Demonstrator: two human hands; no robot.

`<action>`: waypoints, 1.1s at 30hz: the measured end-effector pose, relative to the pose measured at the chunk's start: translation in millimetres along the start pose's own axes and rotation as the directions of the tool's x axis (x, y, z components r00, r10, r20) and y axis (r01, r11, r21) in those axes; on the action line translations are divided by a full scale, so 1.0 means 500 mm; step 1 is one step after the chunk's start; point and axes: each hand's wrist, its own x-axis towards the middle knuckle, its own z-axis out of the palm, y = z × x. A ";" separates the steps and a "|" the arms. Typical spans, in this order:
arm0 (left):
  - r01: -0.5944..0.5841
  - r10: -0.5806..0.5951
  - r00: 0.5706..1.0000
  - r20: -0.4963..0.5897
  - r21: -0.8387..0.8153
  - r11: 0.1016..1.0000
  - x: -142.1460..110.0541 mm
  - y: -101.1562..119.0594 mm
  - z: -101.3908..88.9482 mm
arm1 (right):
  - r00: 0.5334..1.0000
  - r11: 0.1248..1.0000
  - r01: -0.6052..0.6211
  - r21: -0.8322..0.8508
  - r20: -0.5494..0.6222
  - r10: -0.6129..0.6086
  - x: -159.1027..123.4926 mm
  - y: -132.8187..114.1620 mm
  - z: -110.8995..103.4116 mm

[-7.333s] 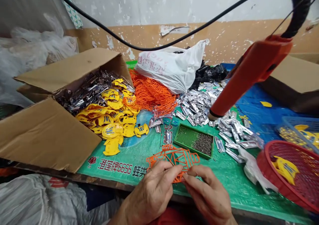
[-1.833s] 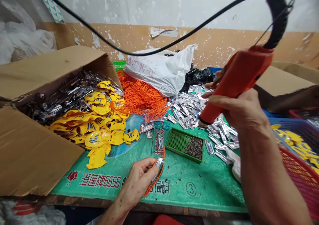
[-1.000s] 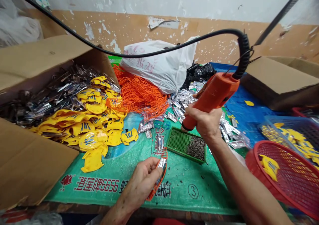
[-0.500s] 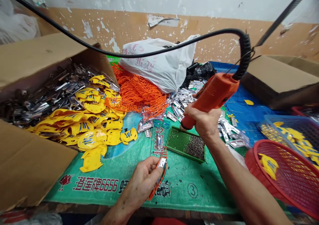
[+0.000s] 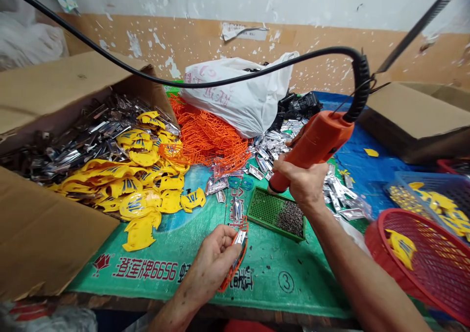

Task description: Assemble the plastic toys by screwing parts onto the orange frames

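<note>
Pretty busy bench here: the left hand is curled shut around a thin orange plastic frame, which is held almost edge-on just above a green woven mat, with a silver metal clip pinched against it between thumb and fingers. The right hand is closed around the grip of an orange power tool, and its nose is aimed down near a corner of a green perforated tray, though contact can't be confirmed from this angle. Dark screws or rivets are heaped in that tray. Going by how the stuff lies, most of the pile looks untouched: loads of silver clips and yellow plastic shells are left in and around the cardboard box, a big heap of orange frames is beside it, and more silver pieces are spread on the right. Only a few yellow pieces are seen in the red mesh basket, with more in a blue basket. How the clip seats on the frame is hidden by the fingers, and the black parts behind the white plastic bag are too jumbled to make out.
</note>
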 end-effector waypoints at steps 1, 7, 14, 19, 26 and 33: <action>0.002 -0.002 1.000 -0.008 -0.003 1.000 0.000 0.000 0.000 | 1.000 1.000 -0.005 0.001 -0.003 0.005 0.000 0.000 -0.001; -0.010 0.010 1.000 -0.002 -0.003 1.000 0.006 -0.010 -0.003 | 0.999 0.998 -0.004 0.063 -0.034 0.006 0.006 -0.019 -0.013; -0.010 0.008 0.999 -0.048 -0.027 1.000 0.010 -0.012 0.006 | 0.987 0.926 -0.121 0.358 0.145 0.073 -0.048 -0.137 -0.034; -0.032 0.030 0.999 -0.035 -0.079 0.996 0.009 -0.007 0.011 | 0.941 0.870 -0.261 0.418 0.312 0.132 -0.114 -0.176 -0.030; -0.035 0.032 0.999 -0.026 -0.123 0.992 0.012 -0.012 0.010 | 0.922 0.853 -0.300 0.427 0.360 0.145 -0.145 -0.165 -0.021; -0.029 0.021 0.999 -0.045 -0.170 0.985 0.013 -0.012 0.012 | 0.917 0.870 -0.286 0.401 0.378 0.127 -0.146 -0.155 -0.019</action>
